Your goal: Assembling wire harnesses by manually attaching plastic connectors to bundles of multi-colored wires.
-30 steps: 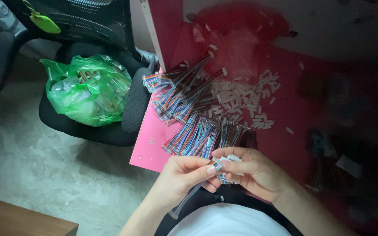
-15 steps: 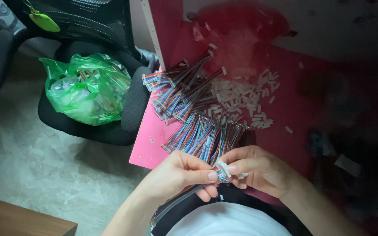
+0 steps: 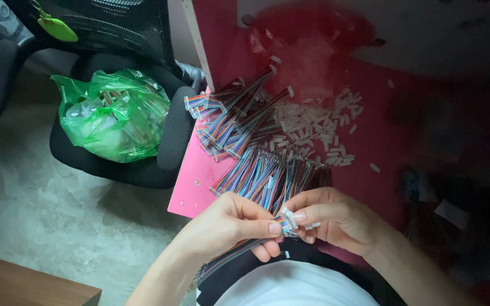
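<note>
Pink sheet material covers the worktop (image 3: 199,181), which serves as the reference landmark for all positions below. Beyond its left edge stands a black office chair (image 3: 114,164), and a green plastic bag (image 3: 112,116) with blurred contents rests on the chair seat.

On the worktop, a stock of multicoloured ribbon cable lengths (image 3: 245,124) lies fanned out across the left and near portions. A loose heap of small white connector housings (image 3: 313,127) lies on the worktop to the right of the cables, touching their far ends.

At the near edge of the worktop, both hands meet over the person's lap. The left hand (image 3: 228,226) is closed, thumb and forefinger pinched on the end of one ribbon cable (image 3: 239,249), whose free length trails down and left below the worktop edge. The right hand (image 3: 336,218) is closed on a single white connector housing (image 3: 288,217), held against the cable end.

Judged step: fitting the housing onto the cable end. Whether the housing is fully seated cannot be determined, since the fingers cover the joint.

Judged requirement for the next move: keep the cable end square to the housing opening and press straight along the cable axis, so that no conductor bends or misses its slot.
</note>
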